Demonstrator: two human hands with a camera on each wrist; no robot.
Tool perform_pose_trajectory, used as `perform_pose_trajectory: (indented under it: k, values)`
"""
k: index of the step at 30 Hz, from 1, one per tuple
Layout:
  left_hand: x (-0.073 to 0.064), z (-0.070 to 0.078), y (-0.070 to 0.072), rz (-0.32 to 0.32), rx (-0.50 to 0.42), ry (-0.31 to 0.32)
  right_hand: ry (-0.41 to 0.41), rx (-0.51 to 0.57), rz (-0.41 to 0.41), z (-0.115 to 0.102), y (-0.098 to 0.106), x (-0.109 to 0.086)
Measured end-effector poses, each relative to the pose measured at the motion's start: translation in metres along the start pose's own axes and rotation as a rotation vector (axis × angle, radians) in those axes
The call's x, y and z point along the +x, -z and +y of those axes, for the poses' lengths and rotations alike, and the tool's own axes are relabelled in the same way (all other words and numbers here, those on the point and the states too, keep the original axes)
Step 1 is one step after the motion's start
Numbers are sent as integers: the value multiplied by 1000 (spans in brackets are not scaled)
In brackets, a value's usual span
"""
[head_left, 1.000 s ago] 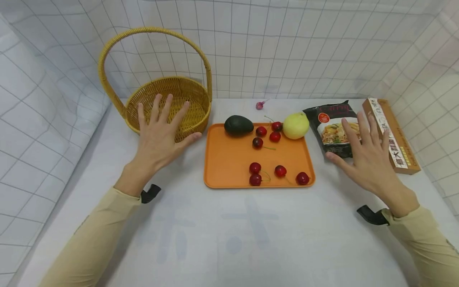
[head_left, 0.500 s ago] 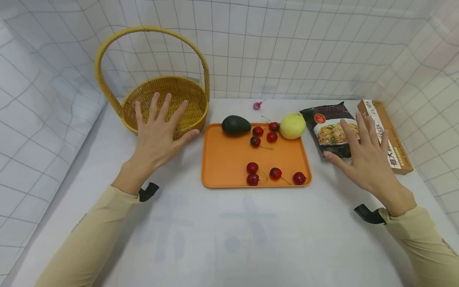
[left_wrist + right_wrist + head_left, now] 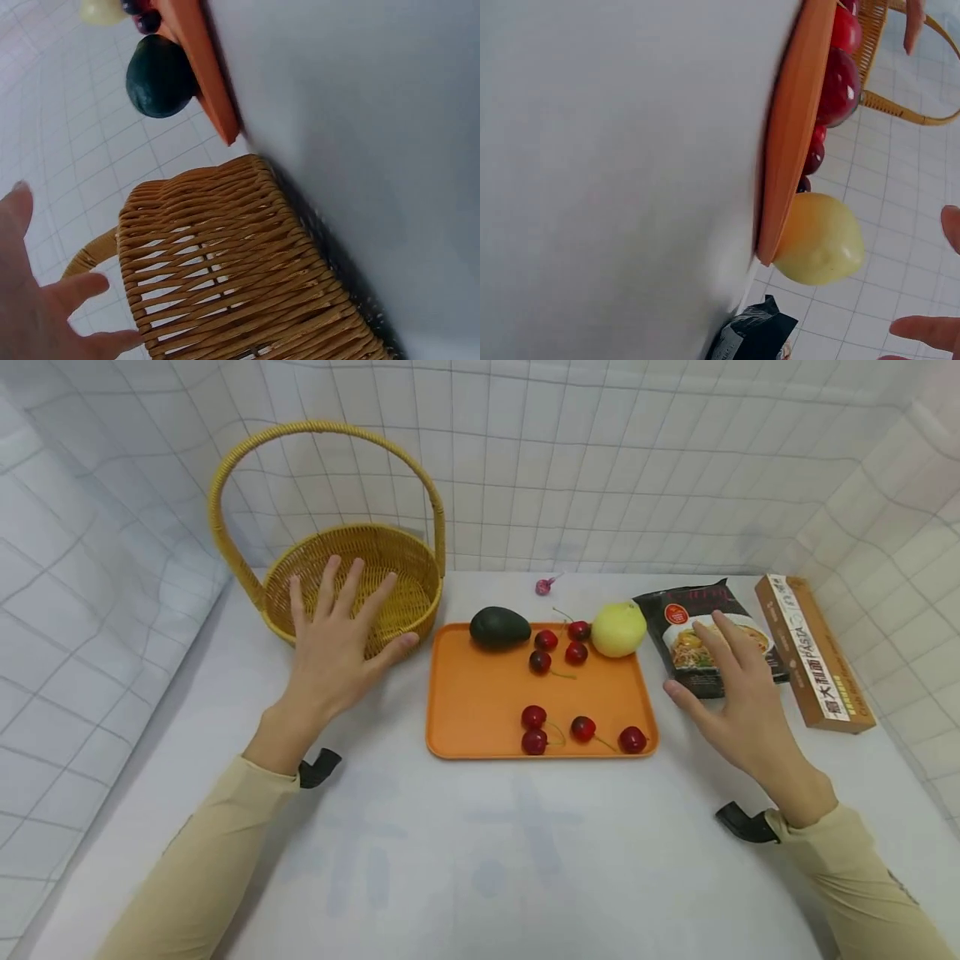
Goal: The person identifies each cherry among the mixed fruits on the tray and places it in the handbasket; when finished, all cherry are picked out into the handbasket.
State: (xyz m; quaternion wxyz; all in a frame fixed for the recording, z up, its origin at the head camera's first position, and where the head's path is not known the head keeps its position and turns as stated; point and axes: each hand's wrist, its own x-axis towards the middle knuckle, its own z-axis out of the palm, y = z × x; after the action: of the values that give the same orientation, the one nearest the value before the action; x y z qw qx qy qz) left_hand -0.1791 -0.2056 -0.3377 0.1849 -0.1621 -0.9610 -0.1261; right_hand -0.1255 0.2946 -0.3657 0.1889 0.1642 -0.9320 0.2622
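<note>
Beige wrist-length sleeves (image 3: 206, 856), curved black pieces (image 3: 318, 768) jutting inward

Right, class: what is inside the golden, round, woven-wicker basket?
Only bare weave shows inside the basket. The person's left hand, fingers spread, covers part of the interior in the head view, so anything behind it there cannot be seen.

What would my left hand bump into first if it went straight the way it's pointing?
Probably the yellow basket. Your left hand has its fingers spread and pointing that way. The pictures don't show its height clearly, so I can't say which part it would touch.
</note>
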Motion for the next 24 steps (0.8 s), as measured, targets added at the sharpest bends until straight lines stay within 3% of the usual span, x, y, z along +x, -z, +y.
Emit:
perform_pose_trajectory:
  k: [7, 11, 15, 21, 24]
  values:
    - [2, -1, -9, 260, -108, -55, 31, 24, 10, 1, -11, -11]
    - [2, -8, -7, 355, -143, -65, 41, 85, -31, 0, -13, -17]
    - [3, -15, -2, 456, -138, -57, 35, 131, -63, -4, -15, -20]
    - [10, -16, 12, 732, -223, -40, 45, 176, -116, -9, -18, -24]
    - [14, -15, 21, 829, -268, -43, 51, 173, -140, -9, -21, -27]
